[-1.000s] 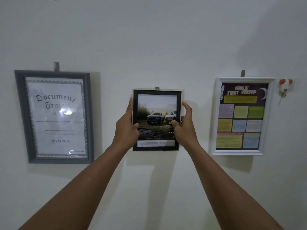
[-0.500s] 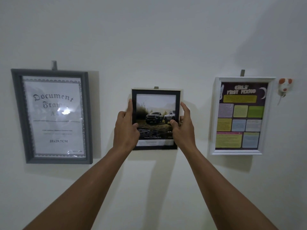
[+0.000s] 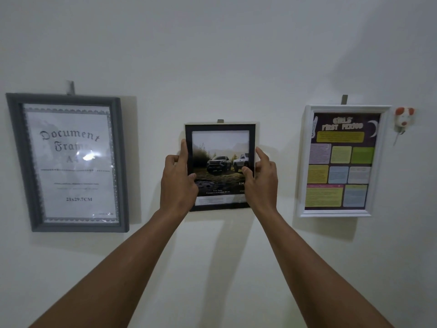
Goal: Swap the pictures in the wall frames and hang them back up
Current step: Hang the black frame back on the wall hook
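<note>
A small black frame (image 3: 220,127) with a picture of two off-road cars sits against the white wall in the middle, just under a small wall hook (image 3: 220,121). My left hand (image 3: 177,183) grips its left edge, thumb on the front. My right hand (image 3: 261,182) grips its right edge the same way. Left of it hangs a large grey frame (image 3: 121,162) holding a "Document Frame A4" sheet. To the right hangs a white frame (image 3: 305,162) with a colourful "Girls' First Period" poster.
Each side frame hangs from a grey hook, the left hook (image 3: 70,87) and the right hook (image 3: 344,99). A small white and orange animal-shaped wall hook (image 3: 404,119) sticks to the wall beside the white frame. Bare wall spreads above and below the frames.
Both hands keep their hold on the black frame and have barely shifted; the view has drifted slightly right, so the grey frame sits nearer the left edge.
</note>
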The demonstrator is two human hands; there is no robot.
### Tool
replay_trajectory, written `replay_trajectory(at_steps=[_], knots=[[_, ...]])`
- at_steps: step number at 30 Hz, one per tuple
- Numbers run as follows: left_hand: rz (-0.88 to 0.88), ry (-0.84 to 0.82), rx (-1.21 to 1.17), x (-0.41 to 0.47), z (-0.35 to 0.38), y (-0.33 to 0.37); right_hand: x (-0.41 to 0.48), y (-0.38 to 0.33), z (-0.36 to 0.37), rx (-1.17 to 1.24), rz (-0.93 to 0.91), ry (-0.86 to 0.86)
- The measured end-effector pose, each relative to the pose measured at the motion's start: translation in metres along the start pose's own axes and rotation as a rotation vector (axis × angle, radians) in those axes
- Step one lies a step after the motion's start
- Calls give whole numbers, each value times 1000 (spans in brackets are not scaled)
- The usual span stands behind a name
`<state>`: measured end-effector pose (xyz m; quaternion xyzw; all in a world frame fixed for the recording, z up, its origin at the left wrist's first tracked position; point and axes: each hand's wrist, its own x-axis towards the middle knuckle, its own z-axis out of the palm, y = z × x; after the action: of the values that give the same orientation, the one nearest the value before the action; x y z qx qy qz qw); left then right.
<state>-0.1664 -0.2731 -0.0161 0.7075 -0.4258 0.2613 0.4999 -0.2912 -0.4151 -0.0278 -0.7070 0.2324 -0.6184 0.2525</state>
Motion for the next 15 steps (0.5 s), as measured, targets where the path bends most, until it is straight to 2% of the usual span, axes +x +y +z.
replay_trajectory(at_steps=[5, 9, 15], knots=[[15, 17, 7, 1, 5, -6, -2, 7, 2, -180, -57, 26], [32, 36, 6, 1, 7, -7, -3, 9, 3, -93, -41, -36], [9, 35, 12, -2, 7, -4, -3, 11, 1, -93, -46, -75]])
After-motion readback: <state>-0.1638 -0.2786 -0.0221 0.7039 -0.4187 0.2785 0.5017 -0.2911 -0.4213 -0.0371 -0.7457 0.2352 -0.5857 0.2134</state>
